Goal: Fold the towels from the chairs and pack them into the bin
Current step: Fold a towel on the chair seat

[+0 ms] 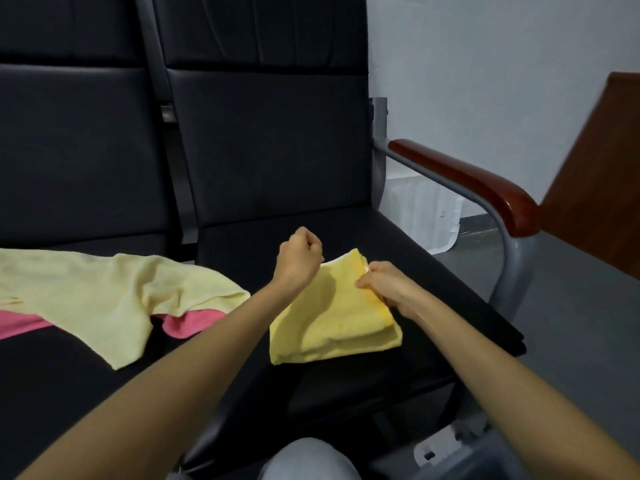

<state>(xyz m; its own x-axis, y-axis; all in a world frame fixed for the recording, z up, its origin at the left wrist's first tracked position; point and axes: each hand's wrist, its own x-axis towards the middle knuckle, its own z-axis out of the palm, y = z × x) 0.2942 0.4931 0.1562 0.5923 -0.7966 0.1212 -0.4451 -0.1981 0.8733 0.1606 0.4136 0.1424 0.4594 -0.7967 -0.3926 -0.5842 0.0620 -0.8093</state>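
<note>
The left hand (299, 252) has its grip curled tight at the far-left corner of the bright yellow towel (332, 327), apparently pinching it, though the fingertips are hidden. The right hand (384, 285) has a narrow grip on the towel's right edge, thumb and fingers nipping the layers together.

That towel lies folded into a thick rectangle on the right chair seat (433, 282), at the centre of view. I judge the step in hand to be the last squaring of this fold. The next move calls for aligning the edges, then lifting the bundle with its layers held together so it does not open on the way to the bin.

At 9 o'clock a pale yellow towel (104, 289) sprawls unfolded over a pink towel (194, 322) on the left chair seat (52, 375).

Count: three towels, one folded and two not; two seats; one wooden armrest (464, 181) at 2 o'clock. Beyond it stands one translucent container (426, 216), possibly the bin; I cannot tell.
</note>
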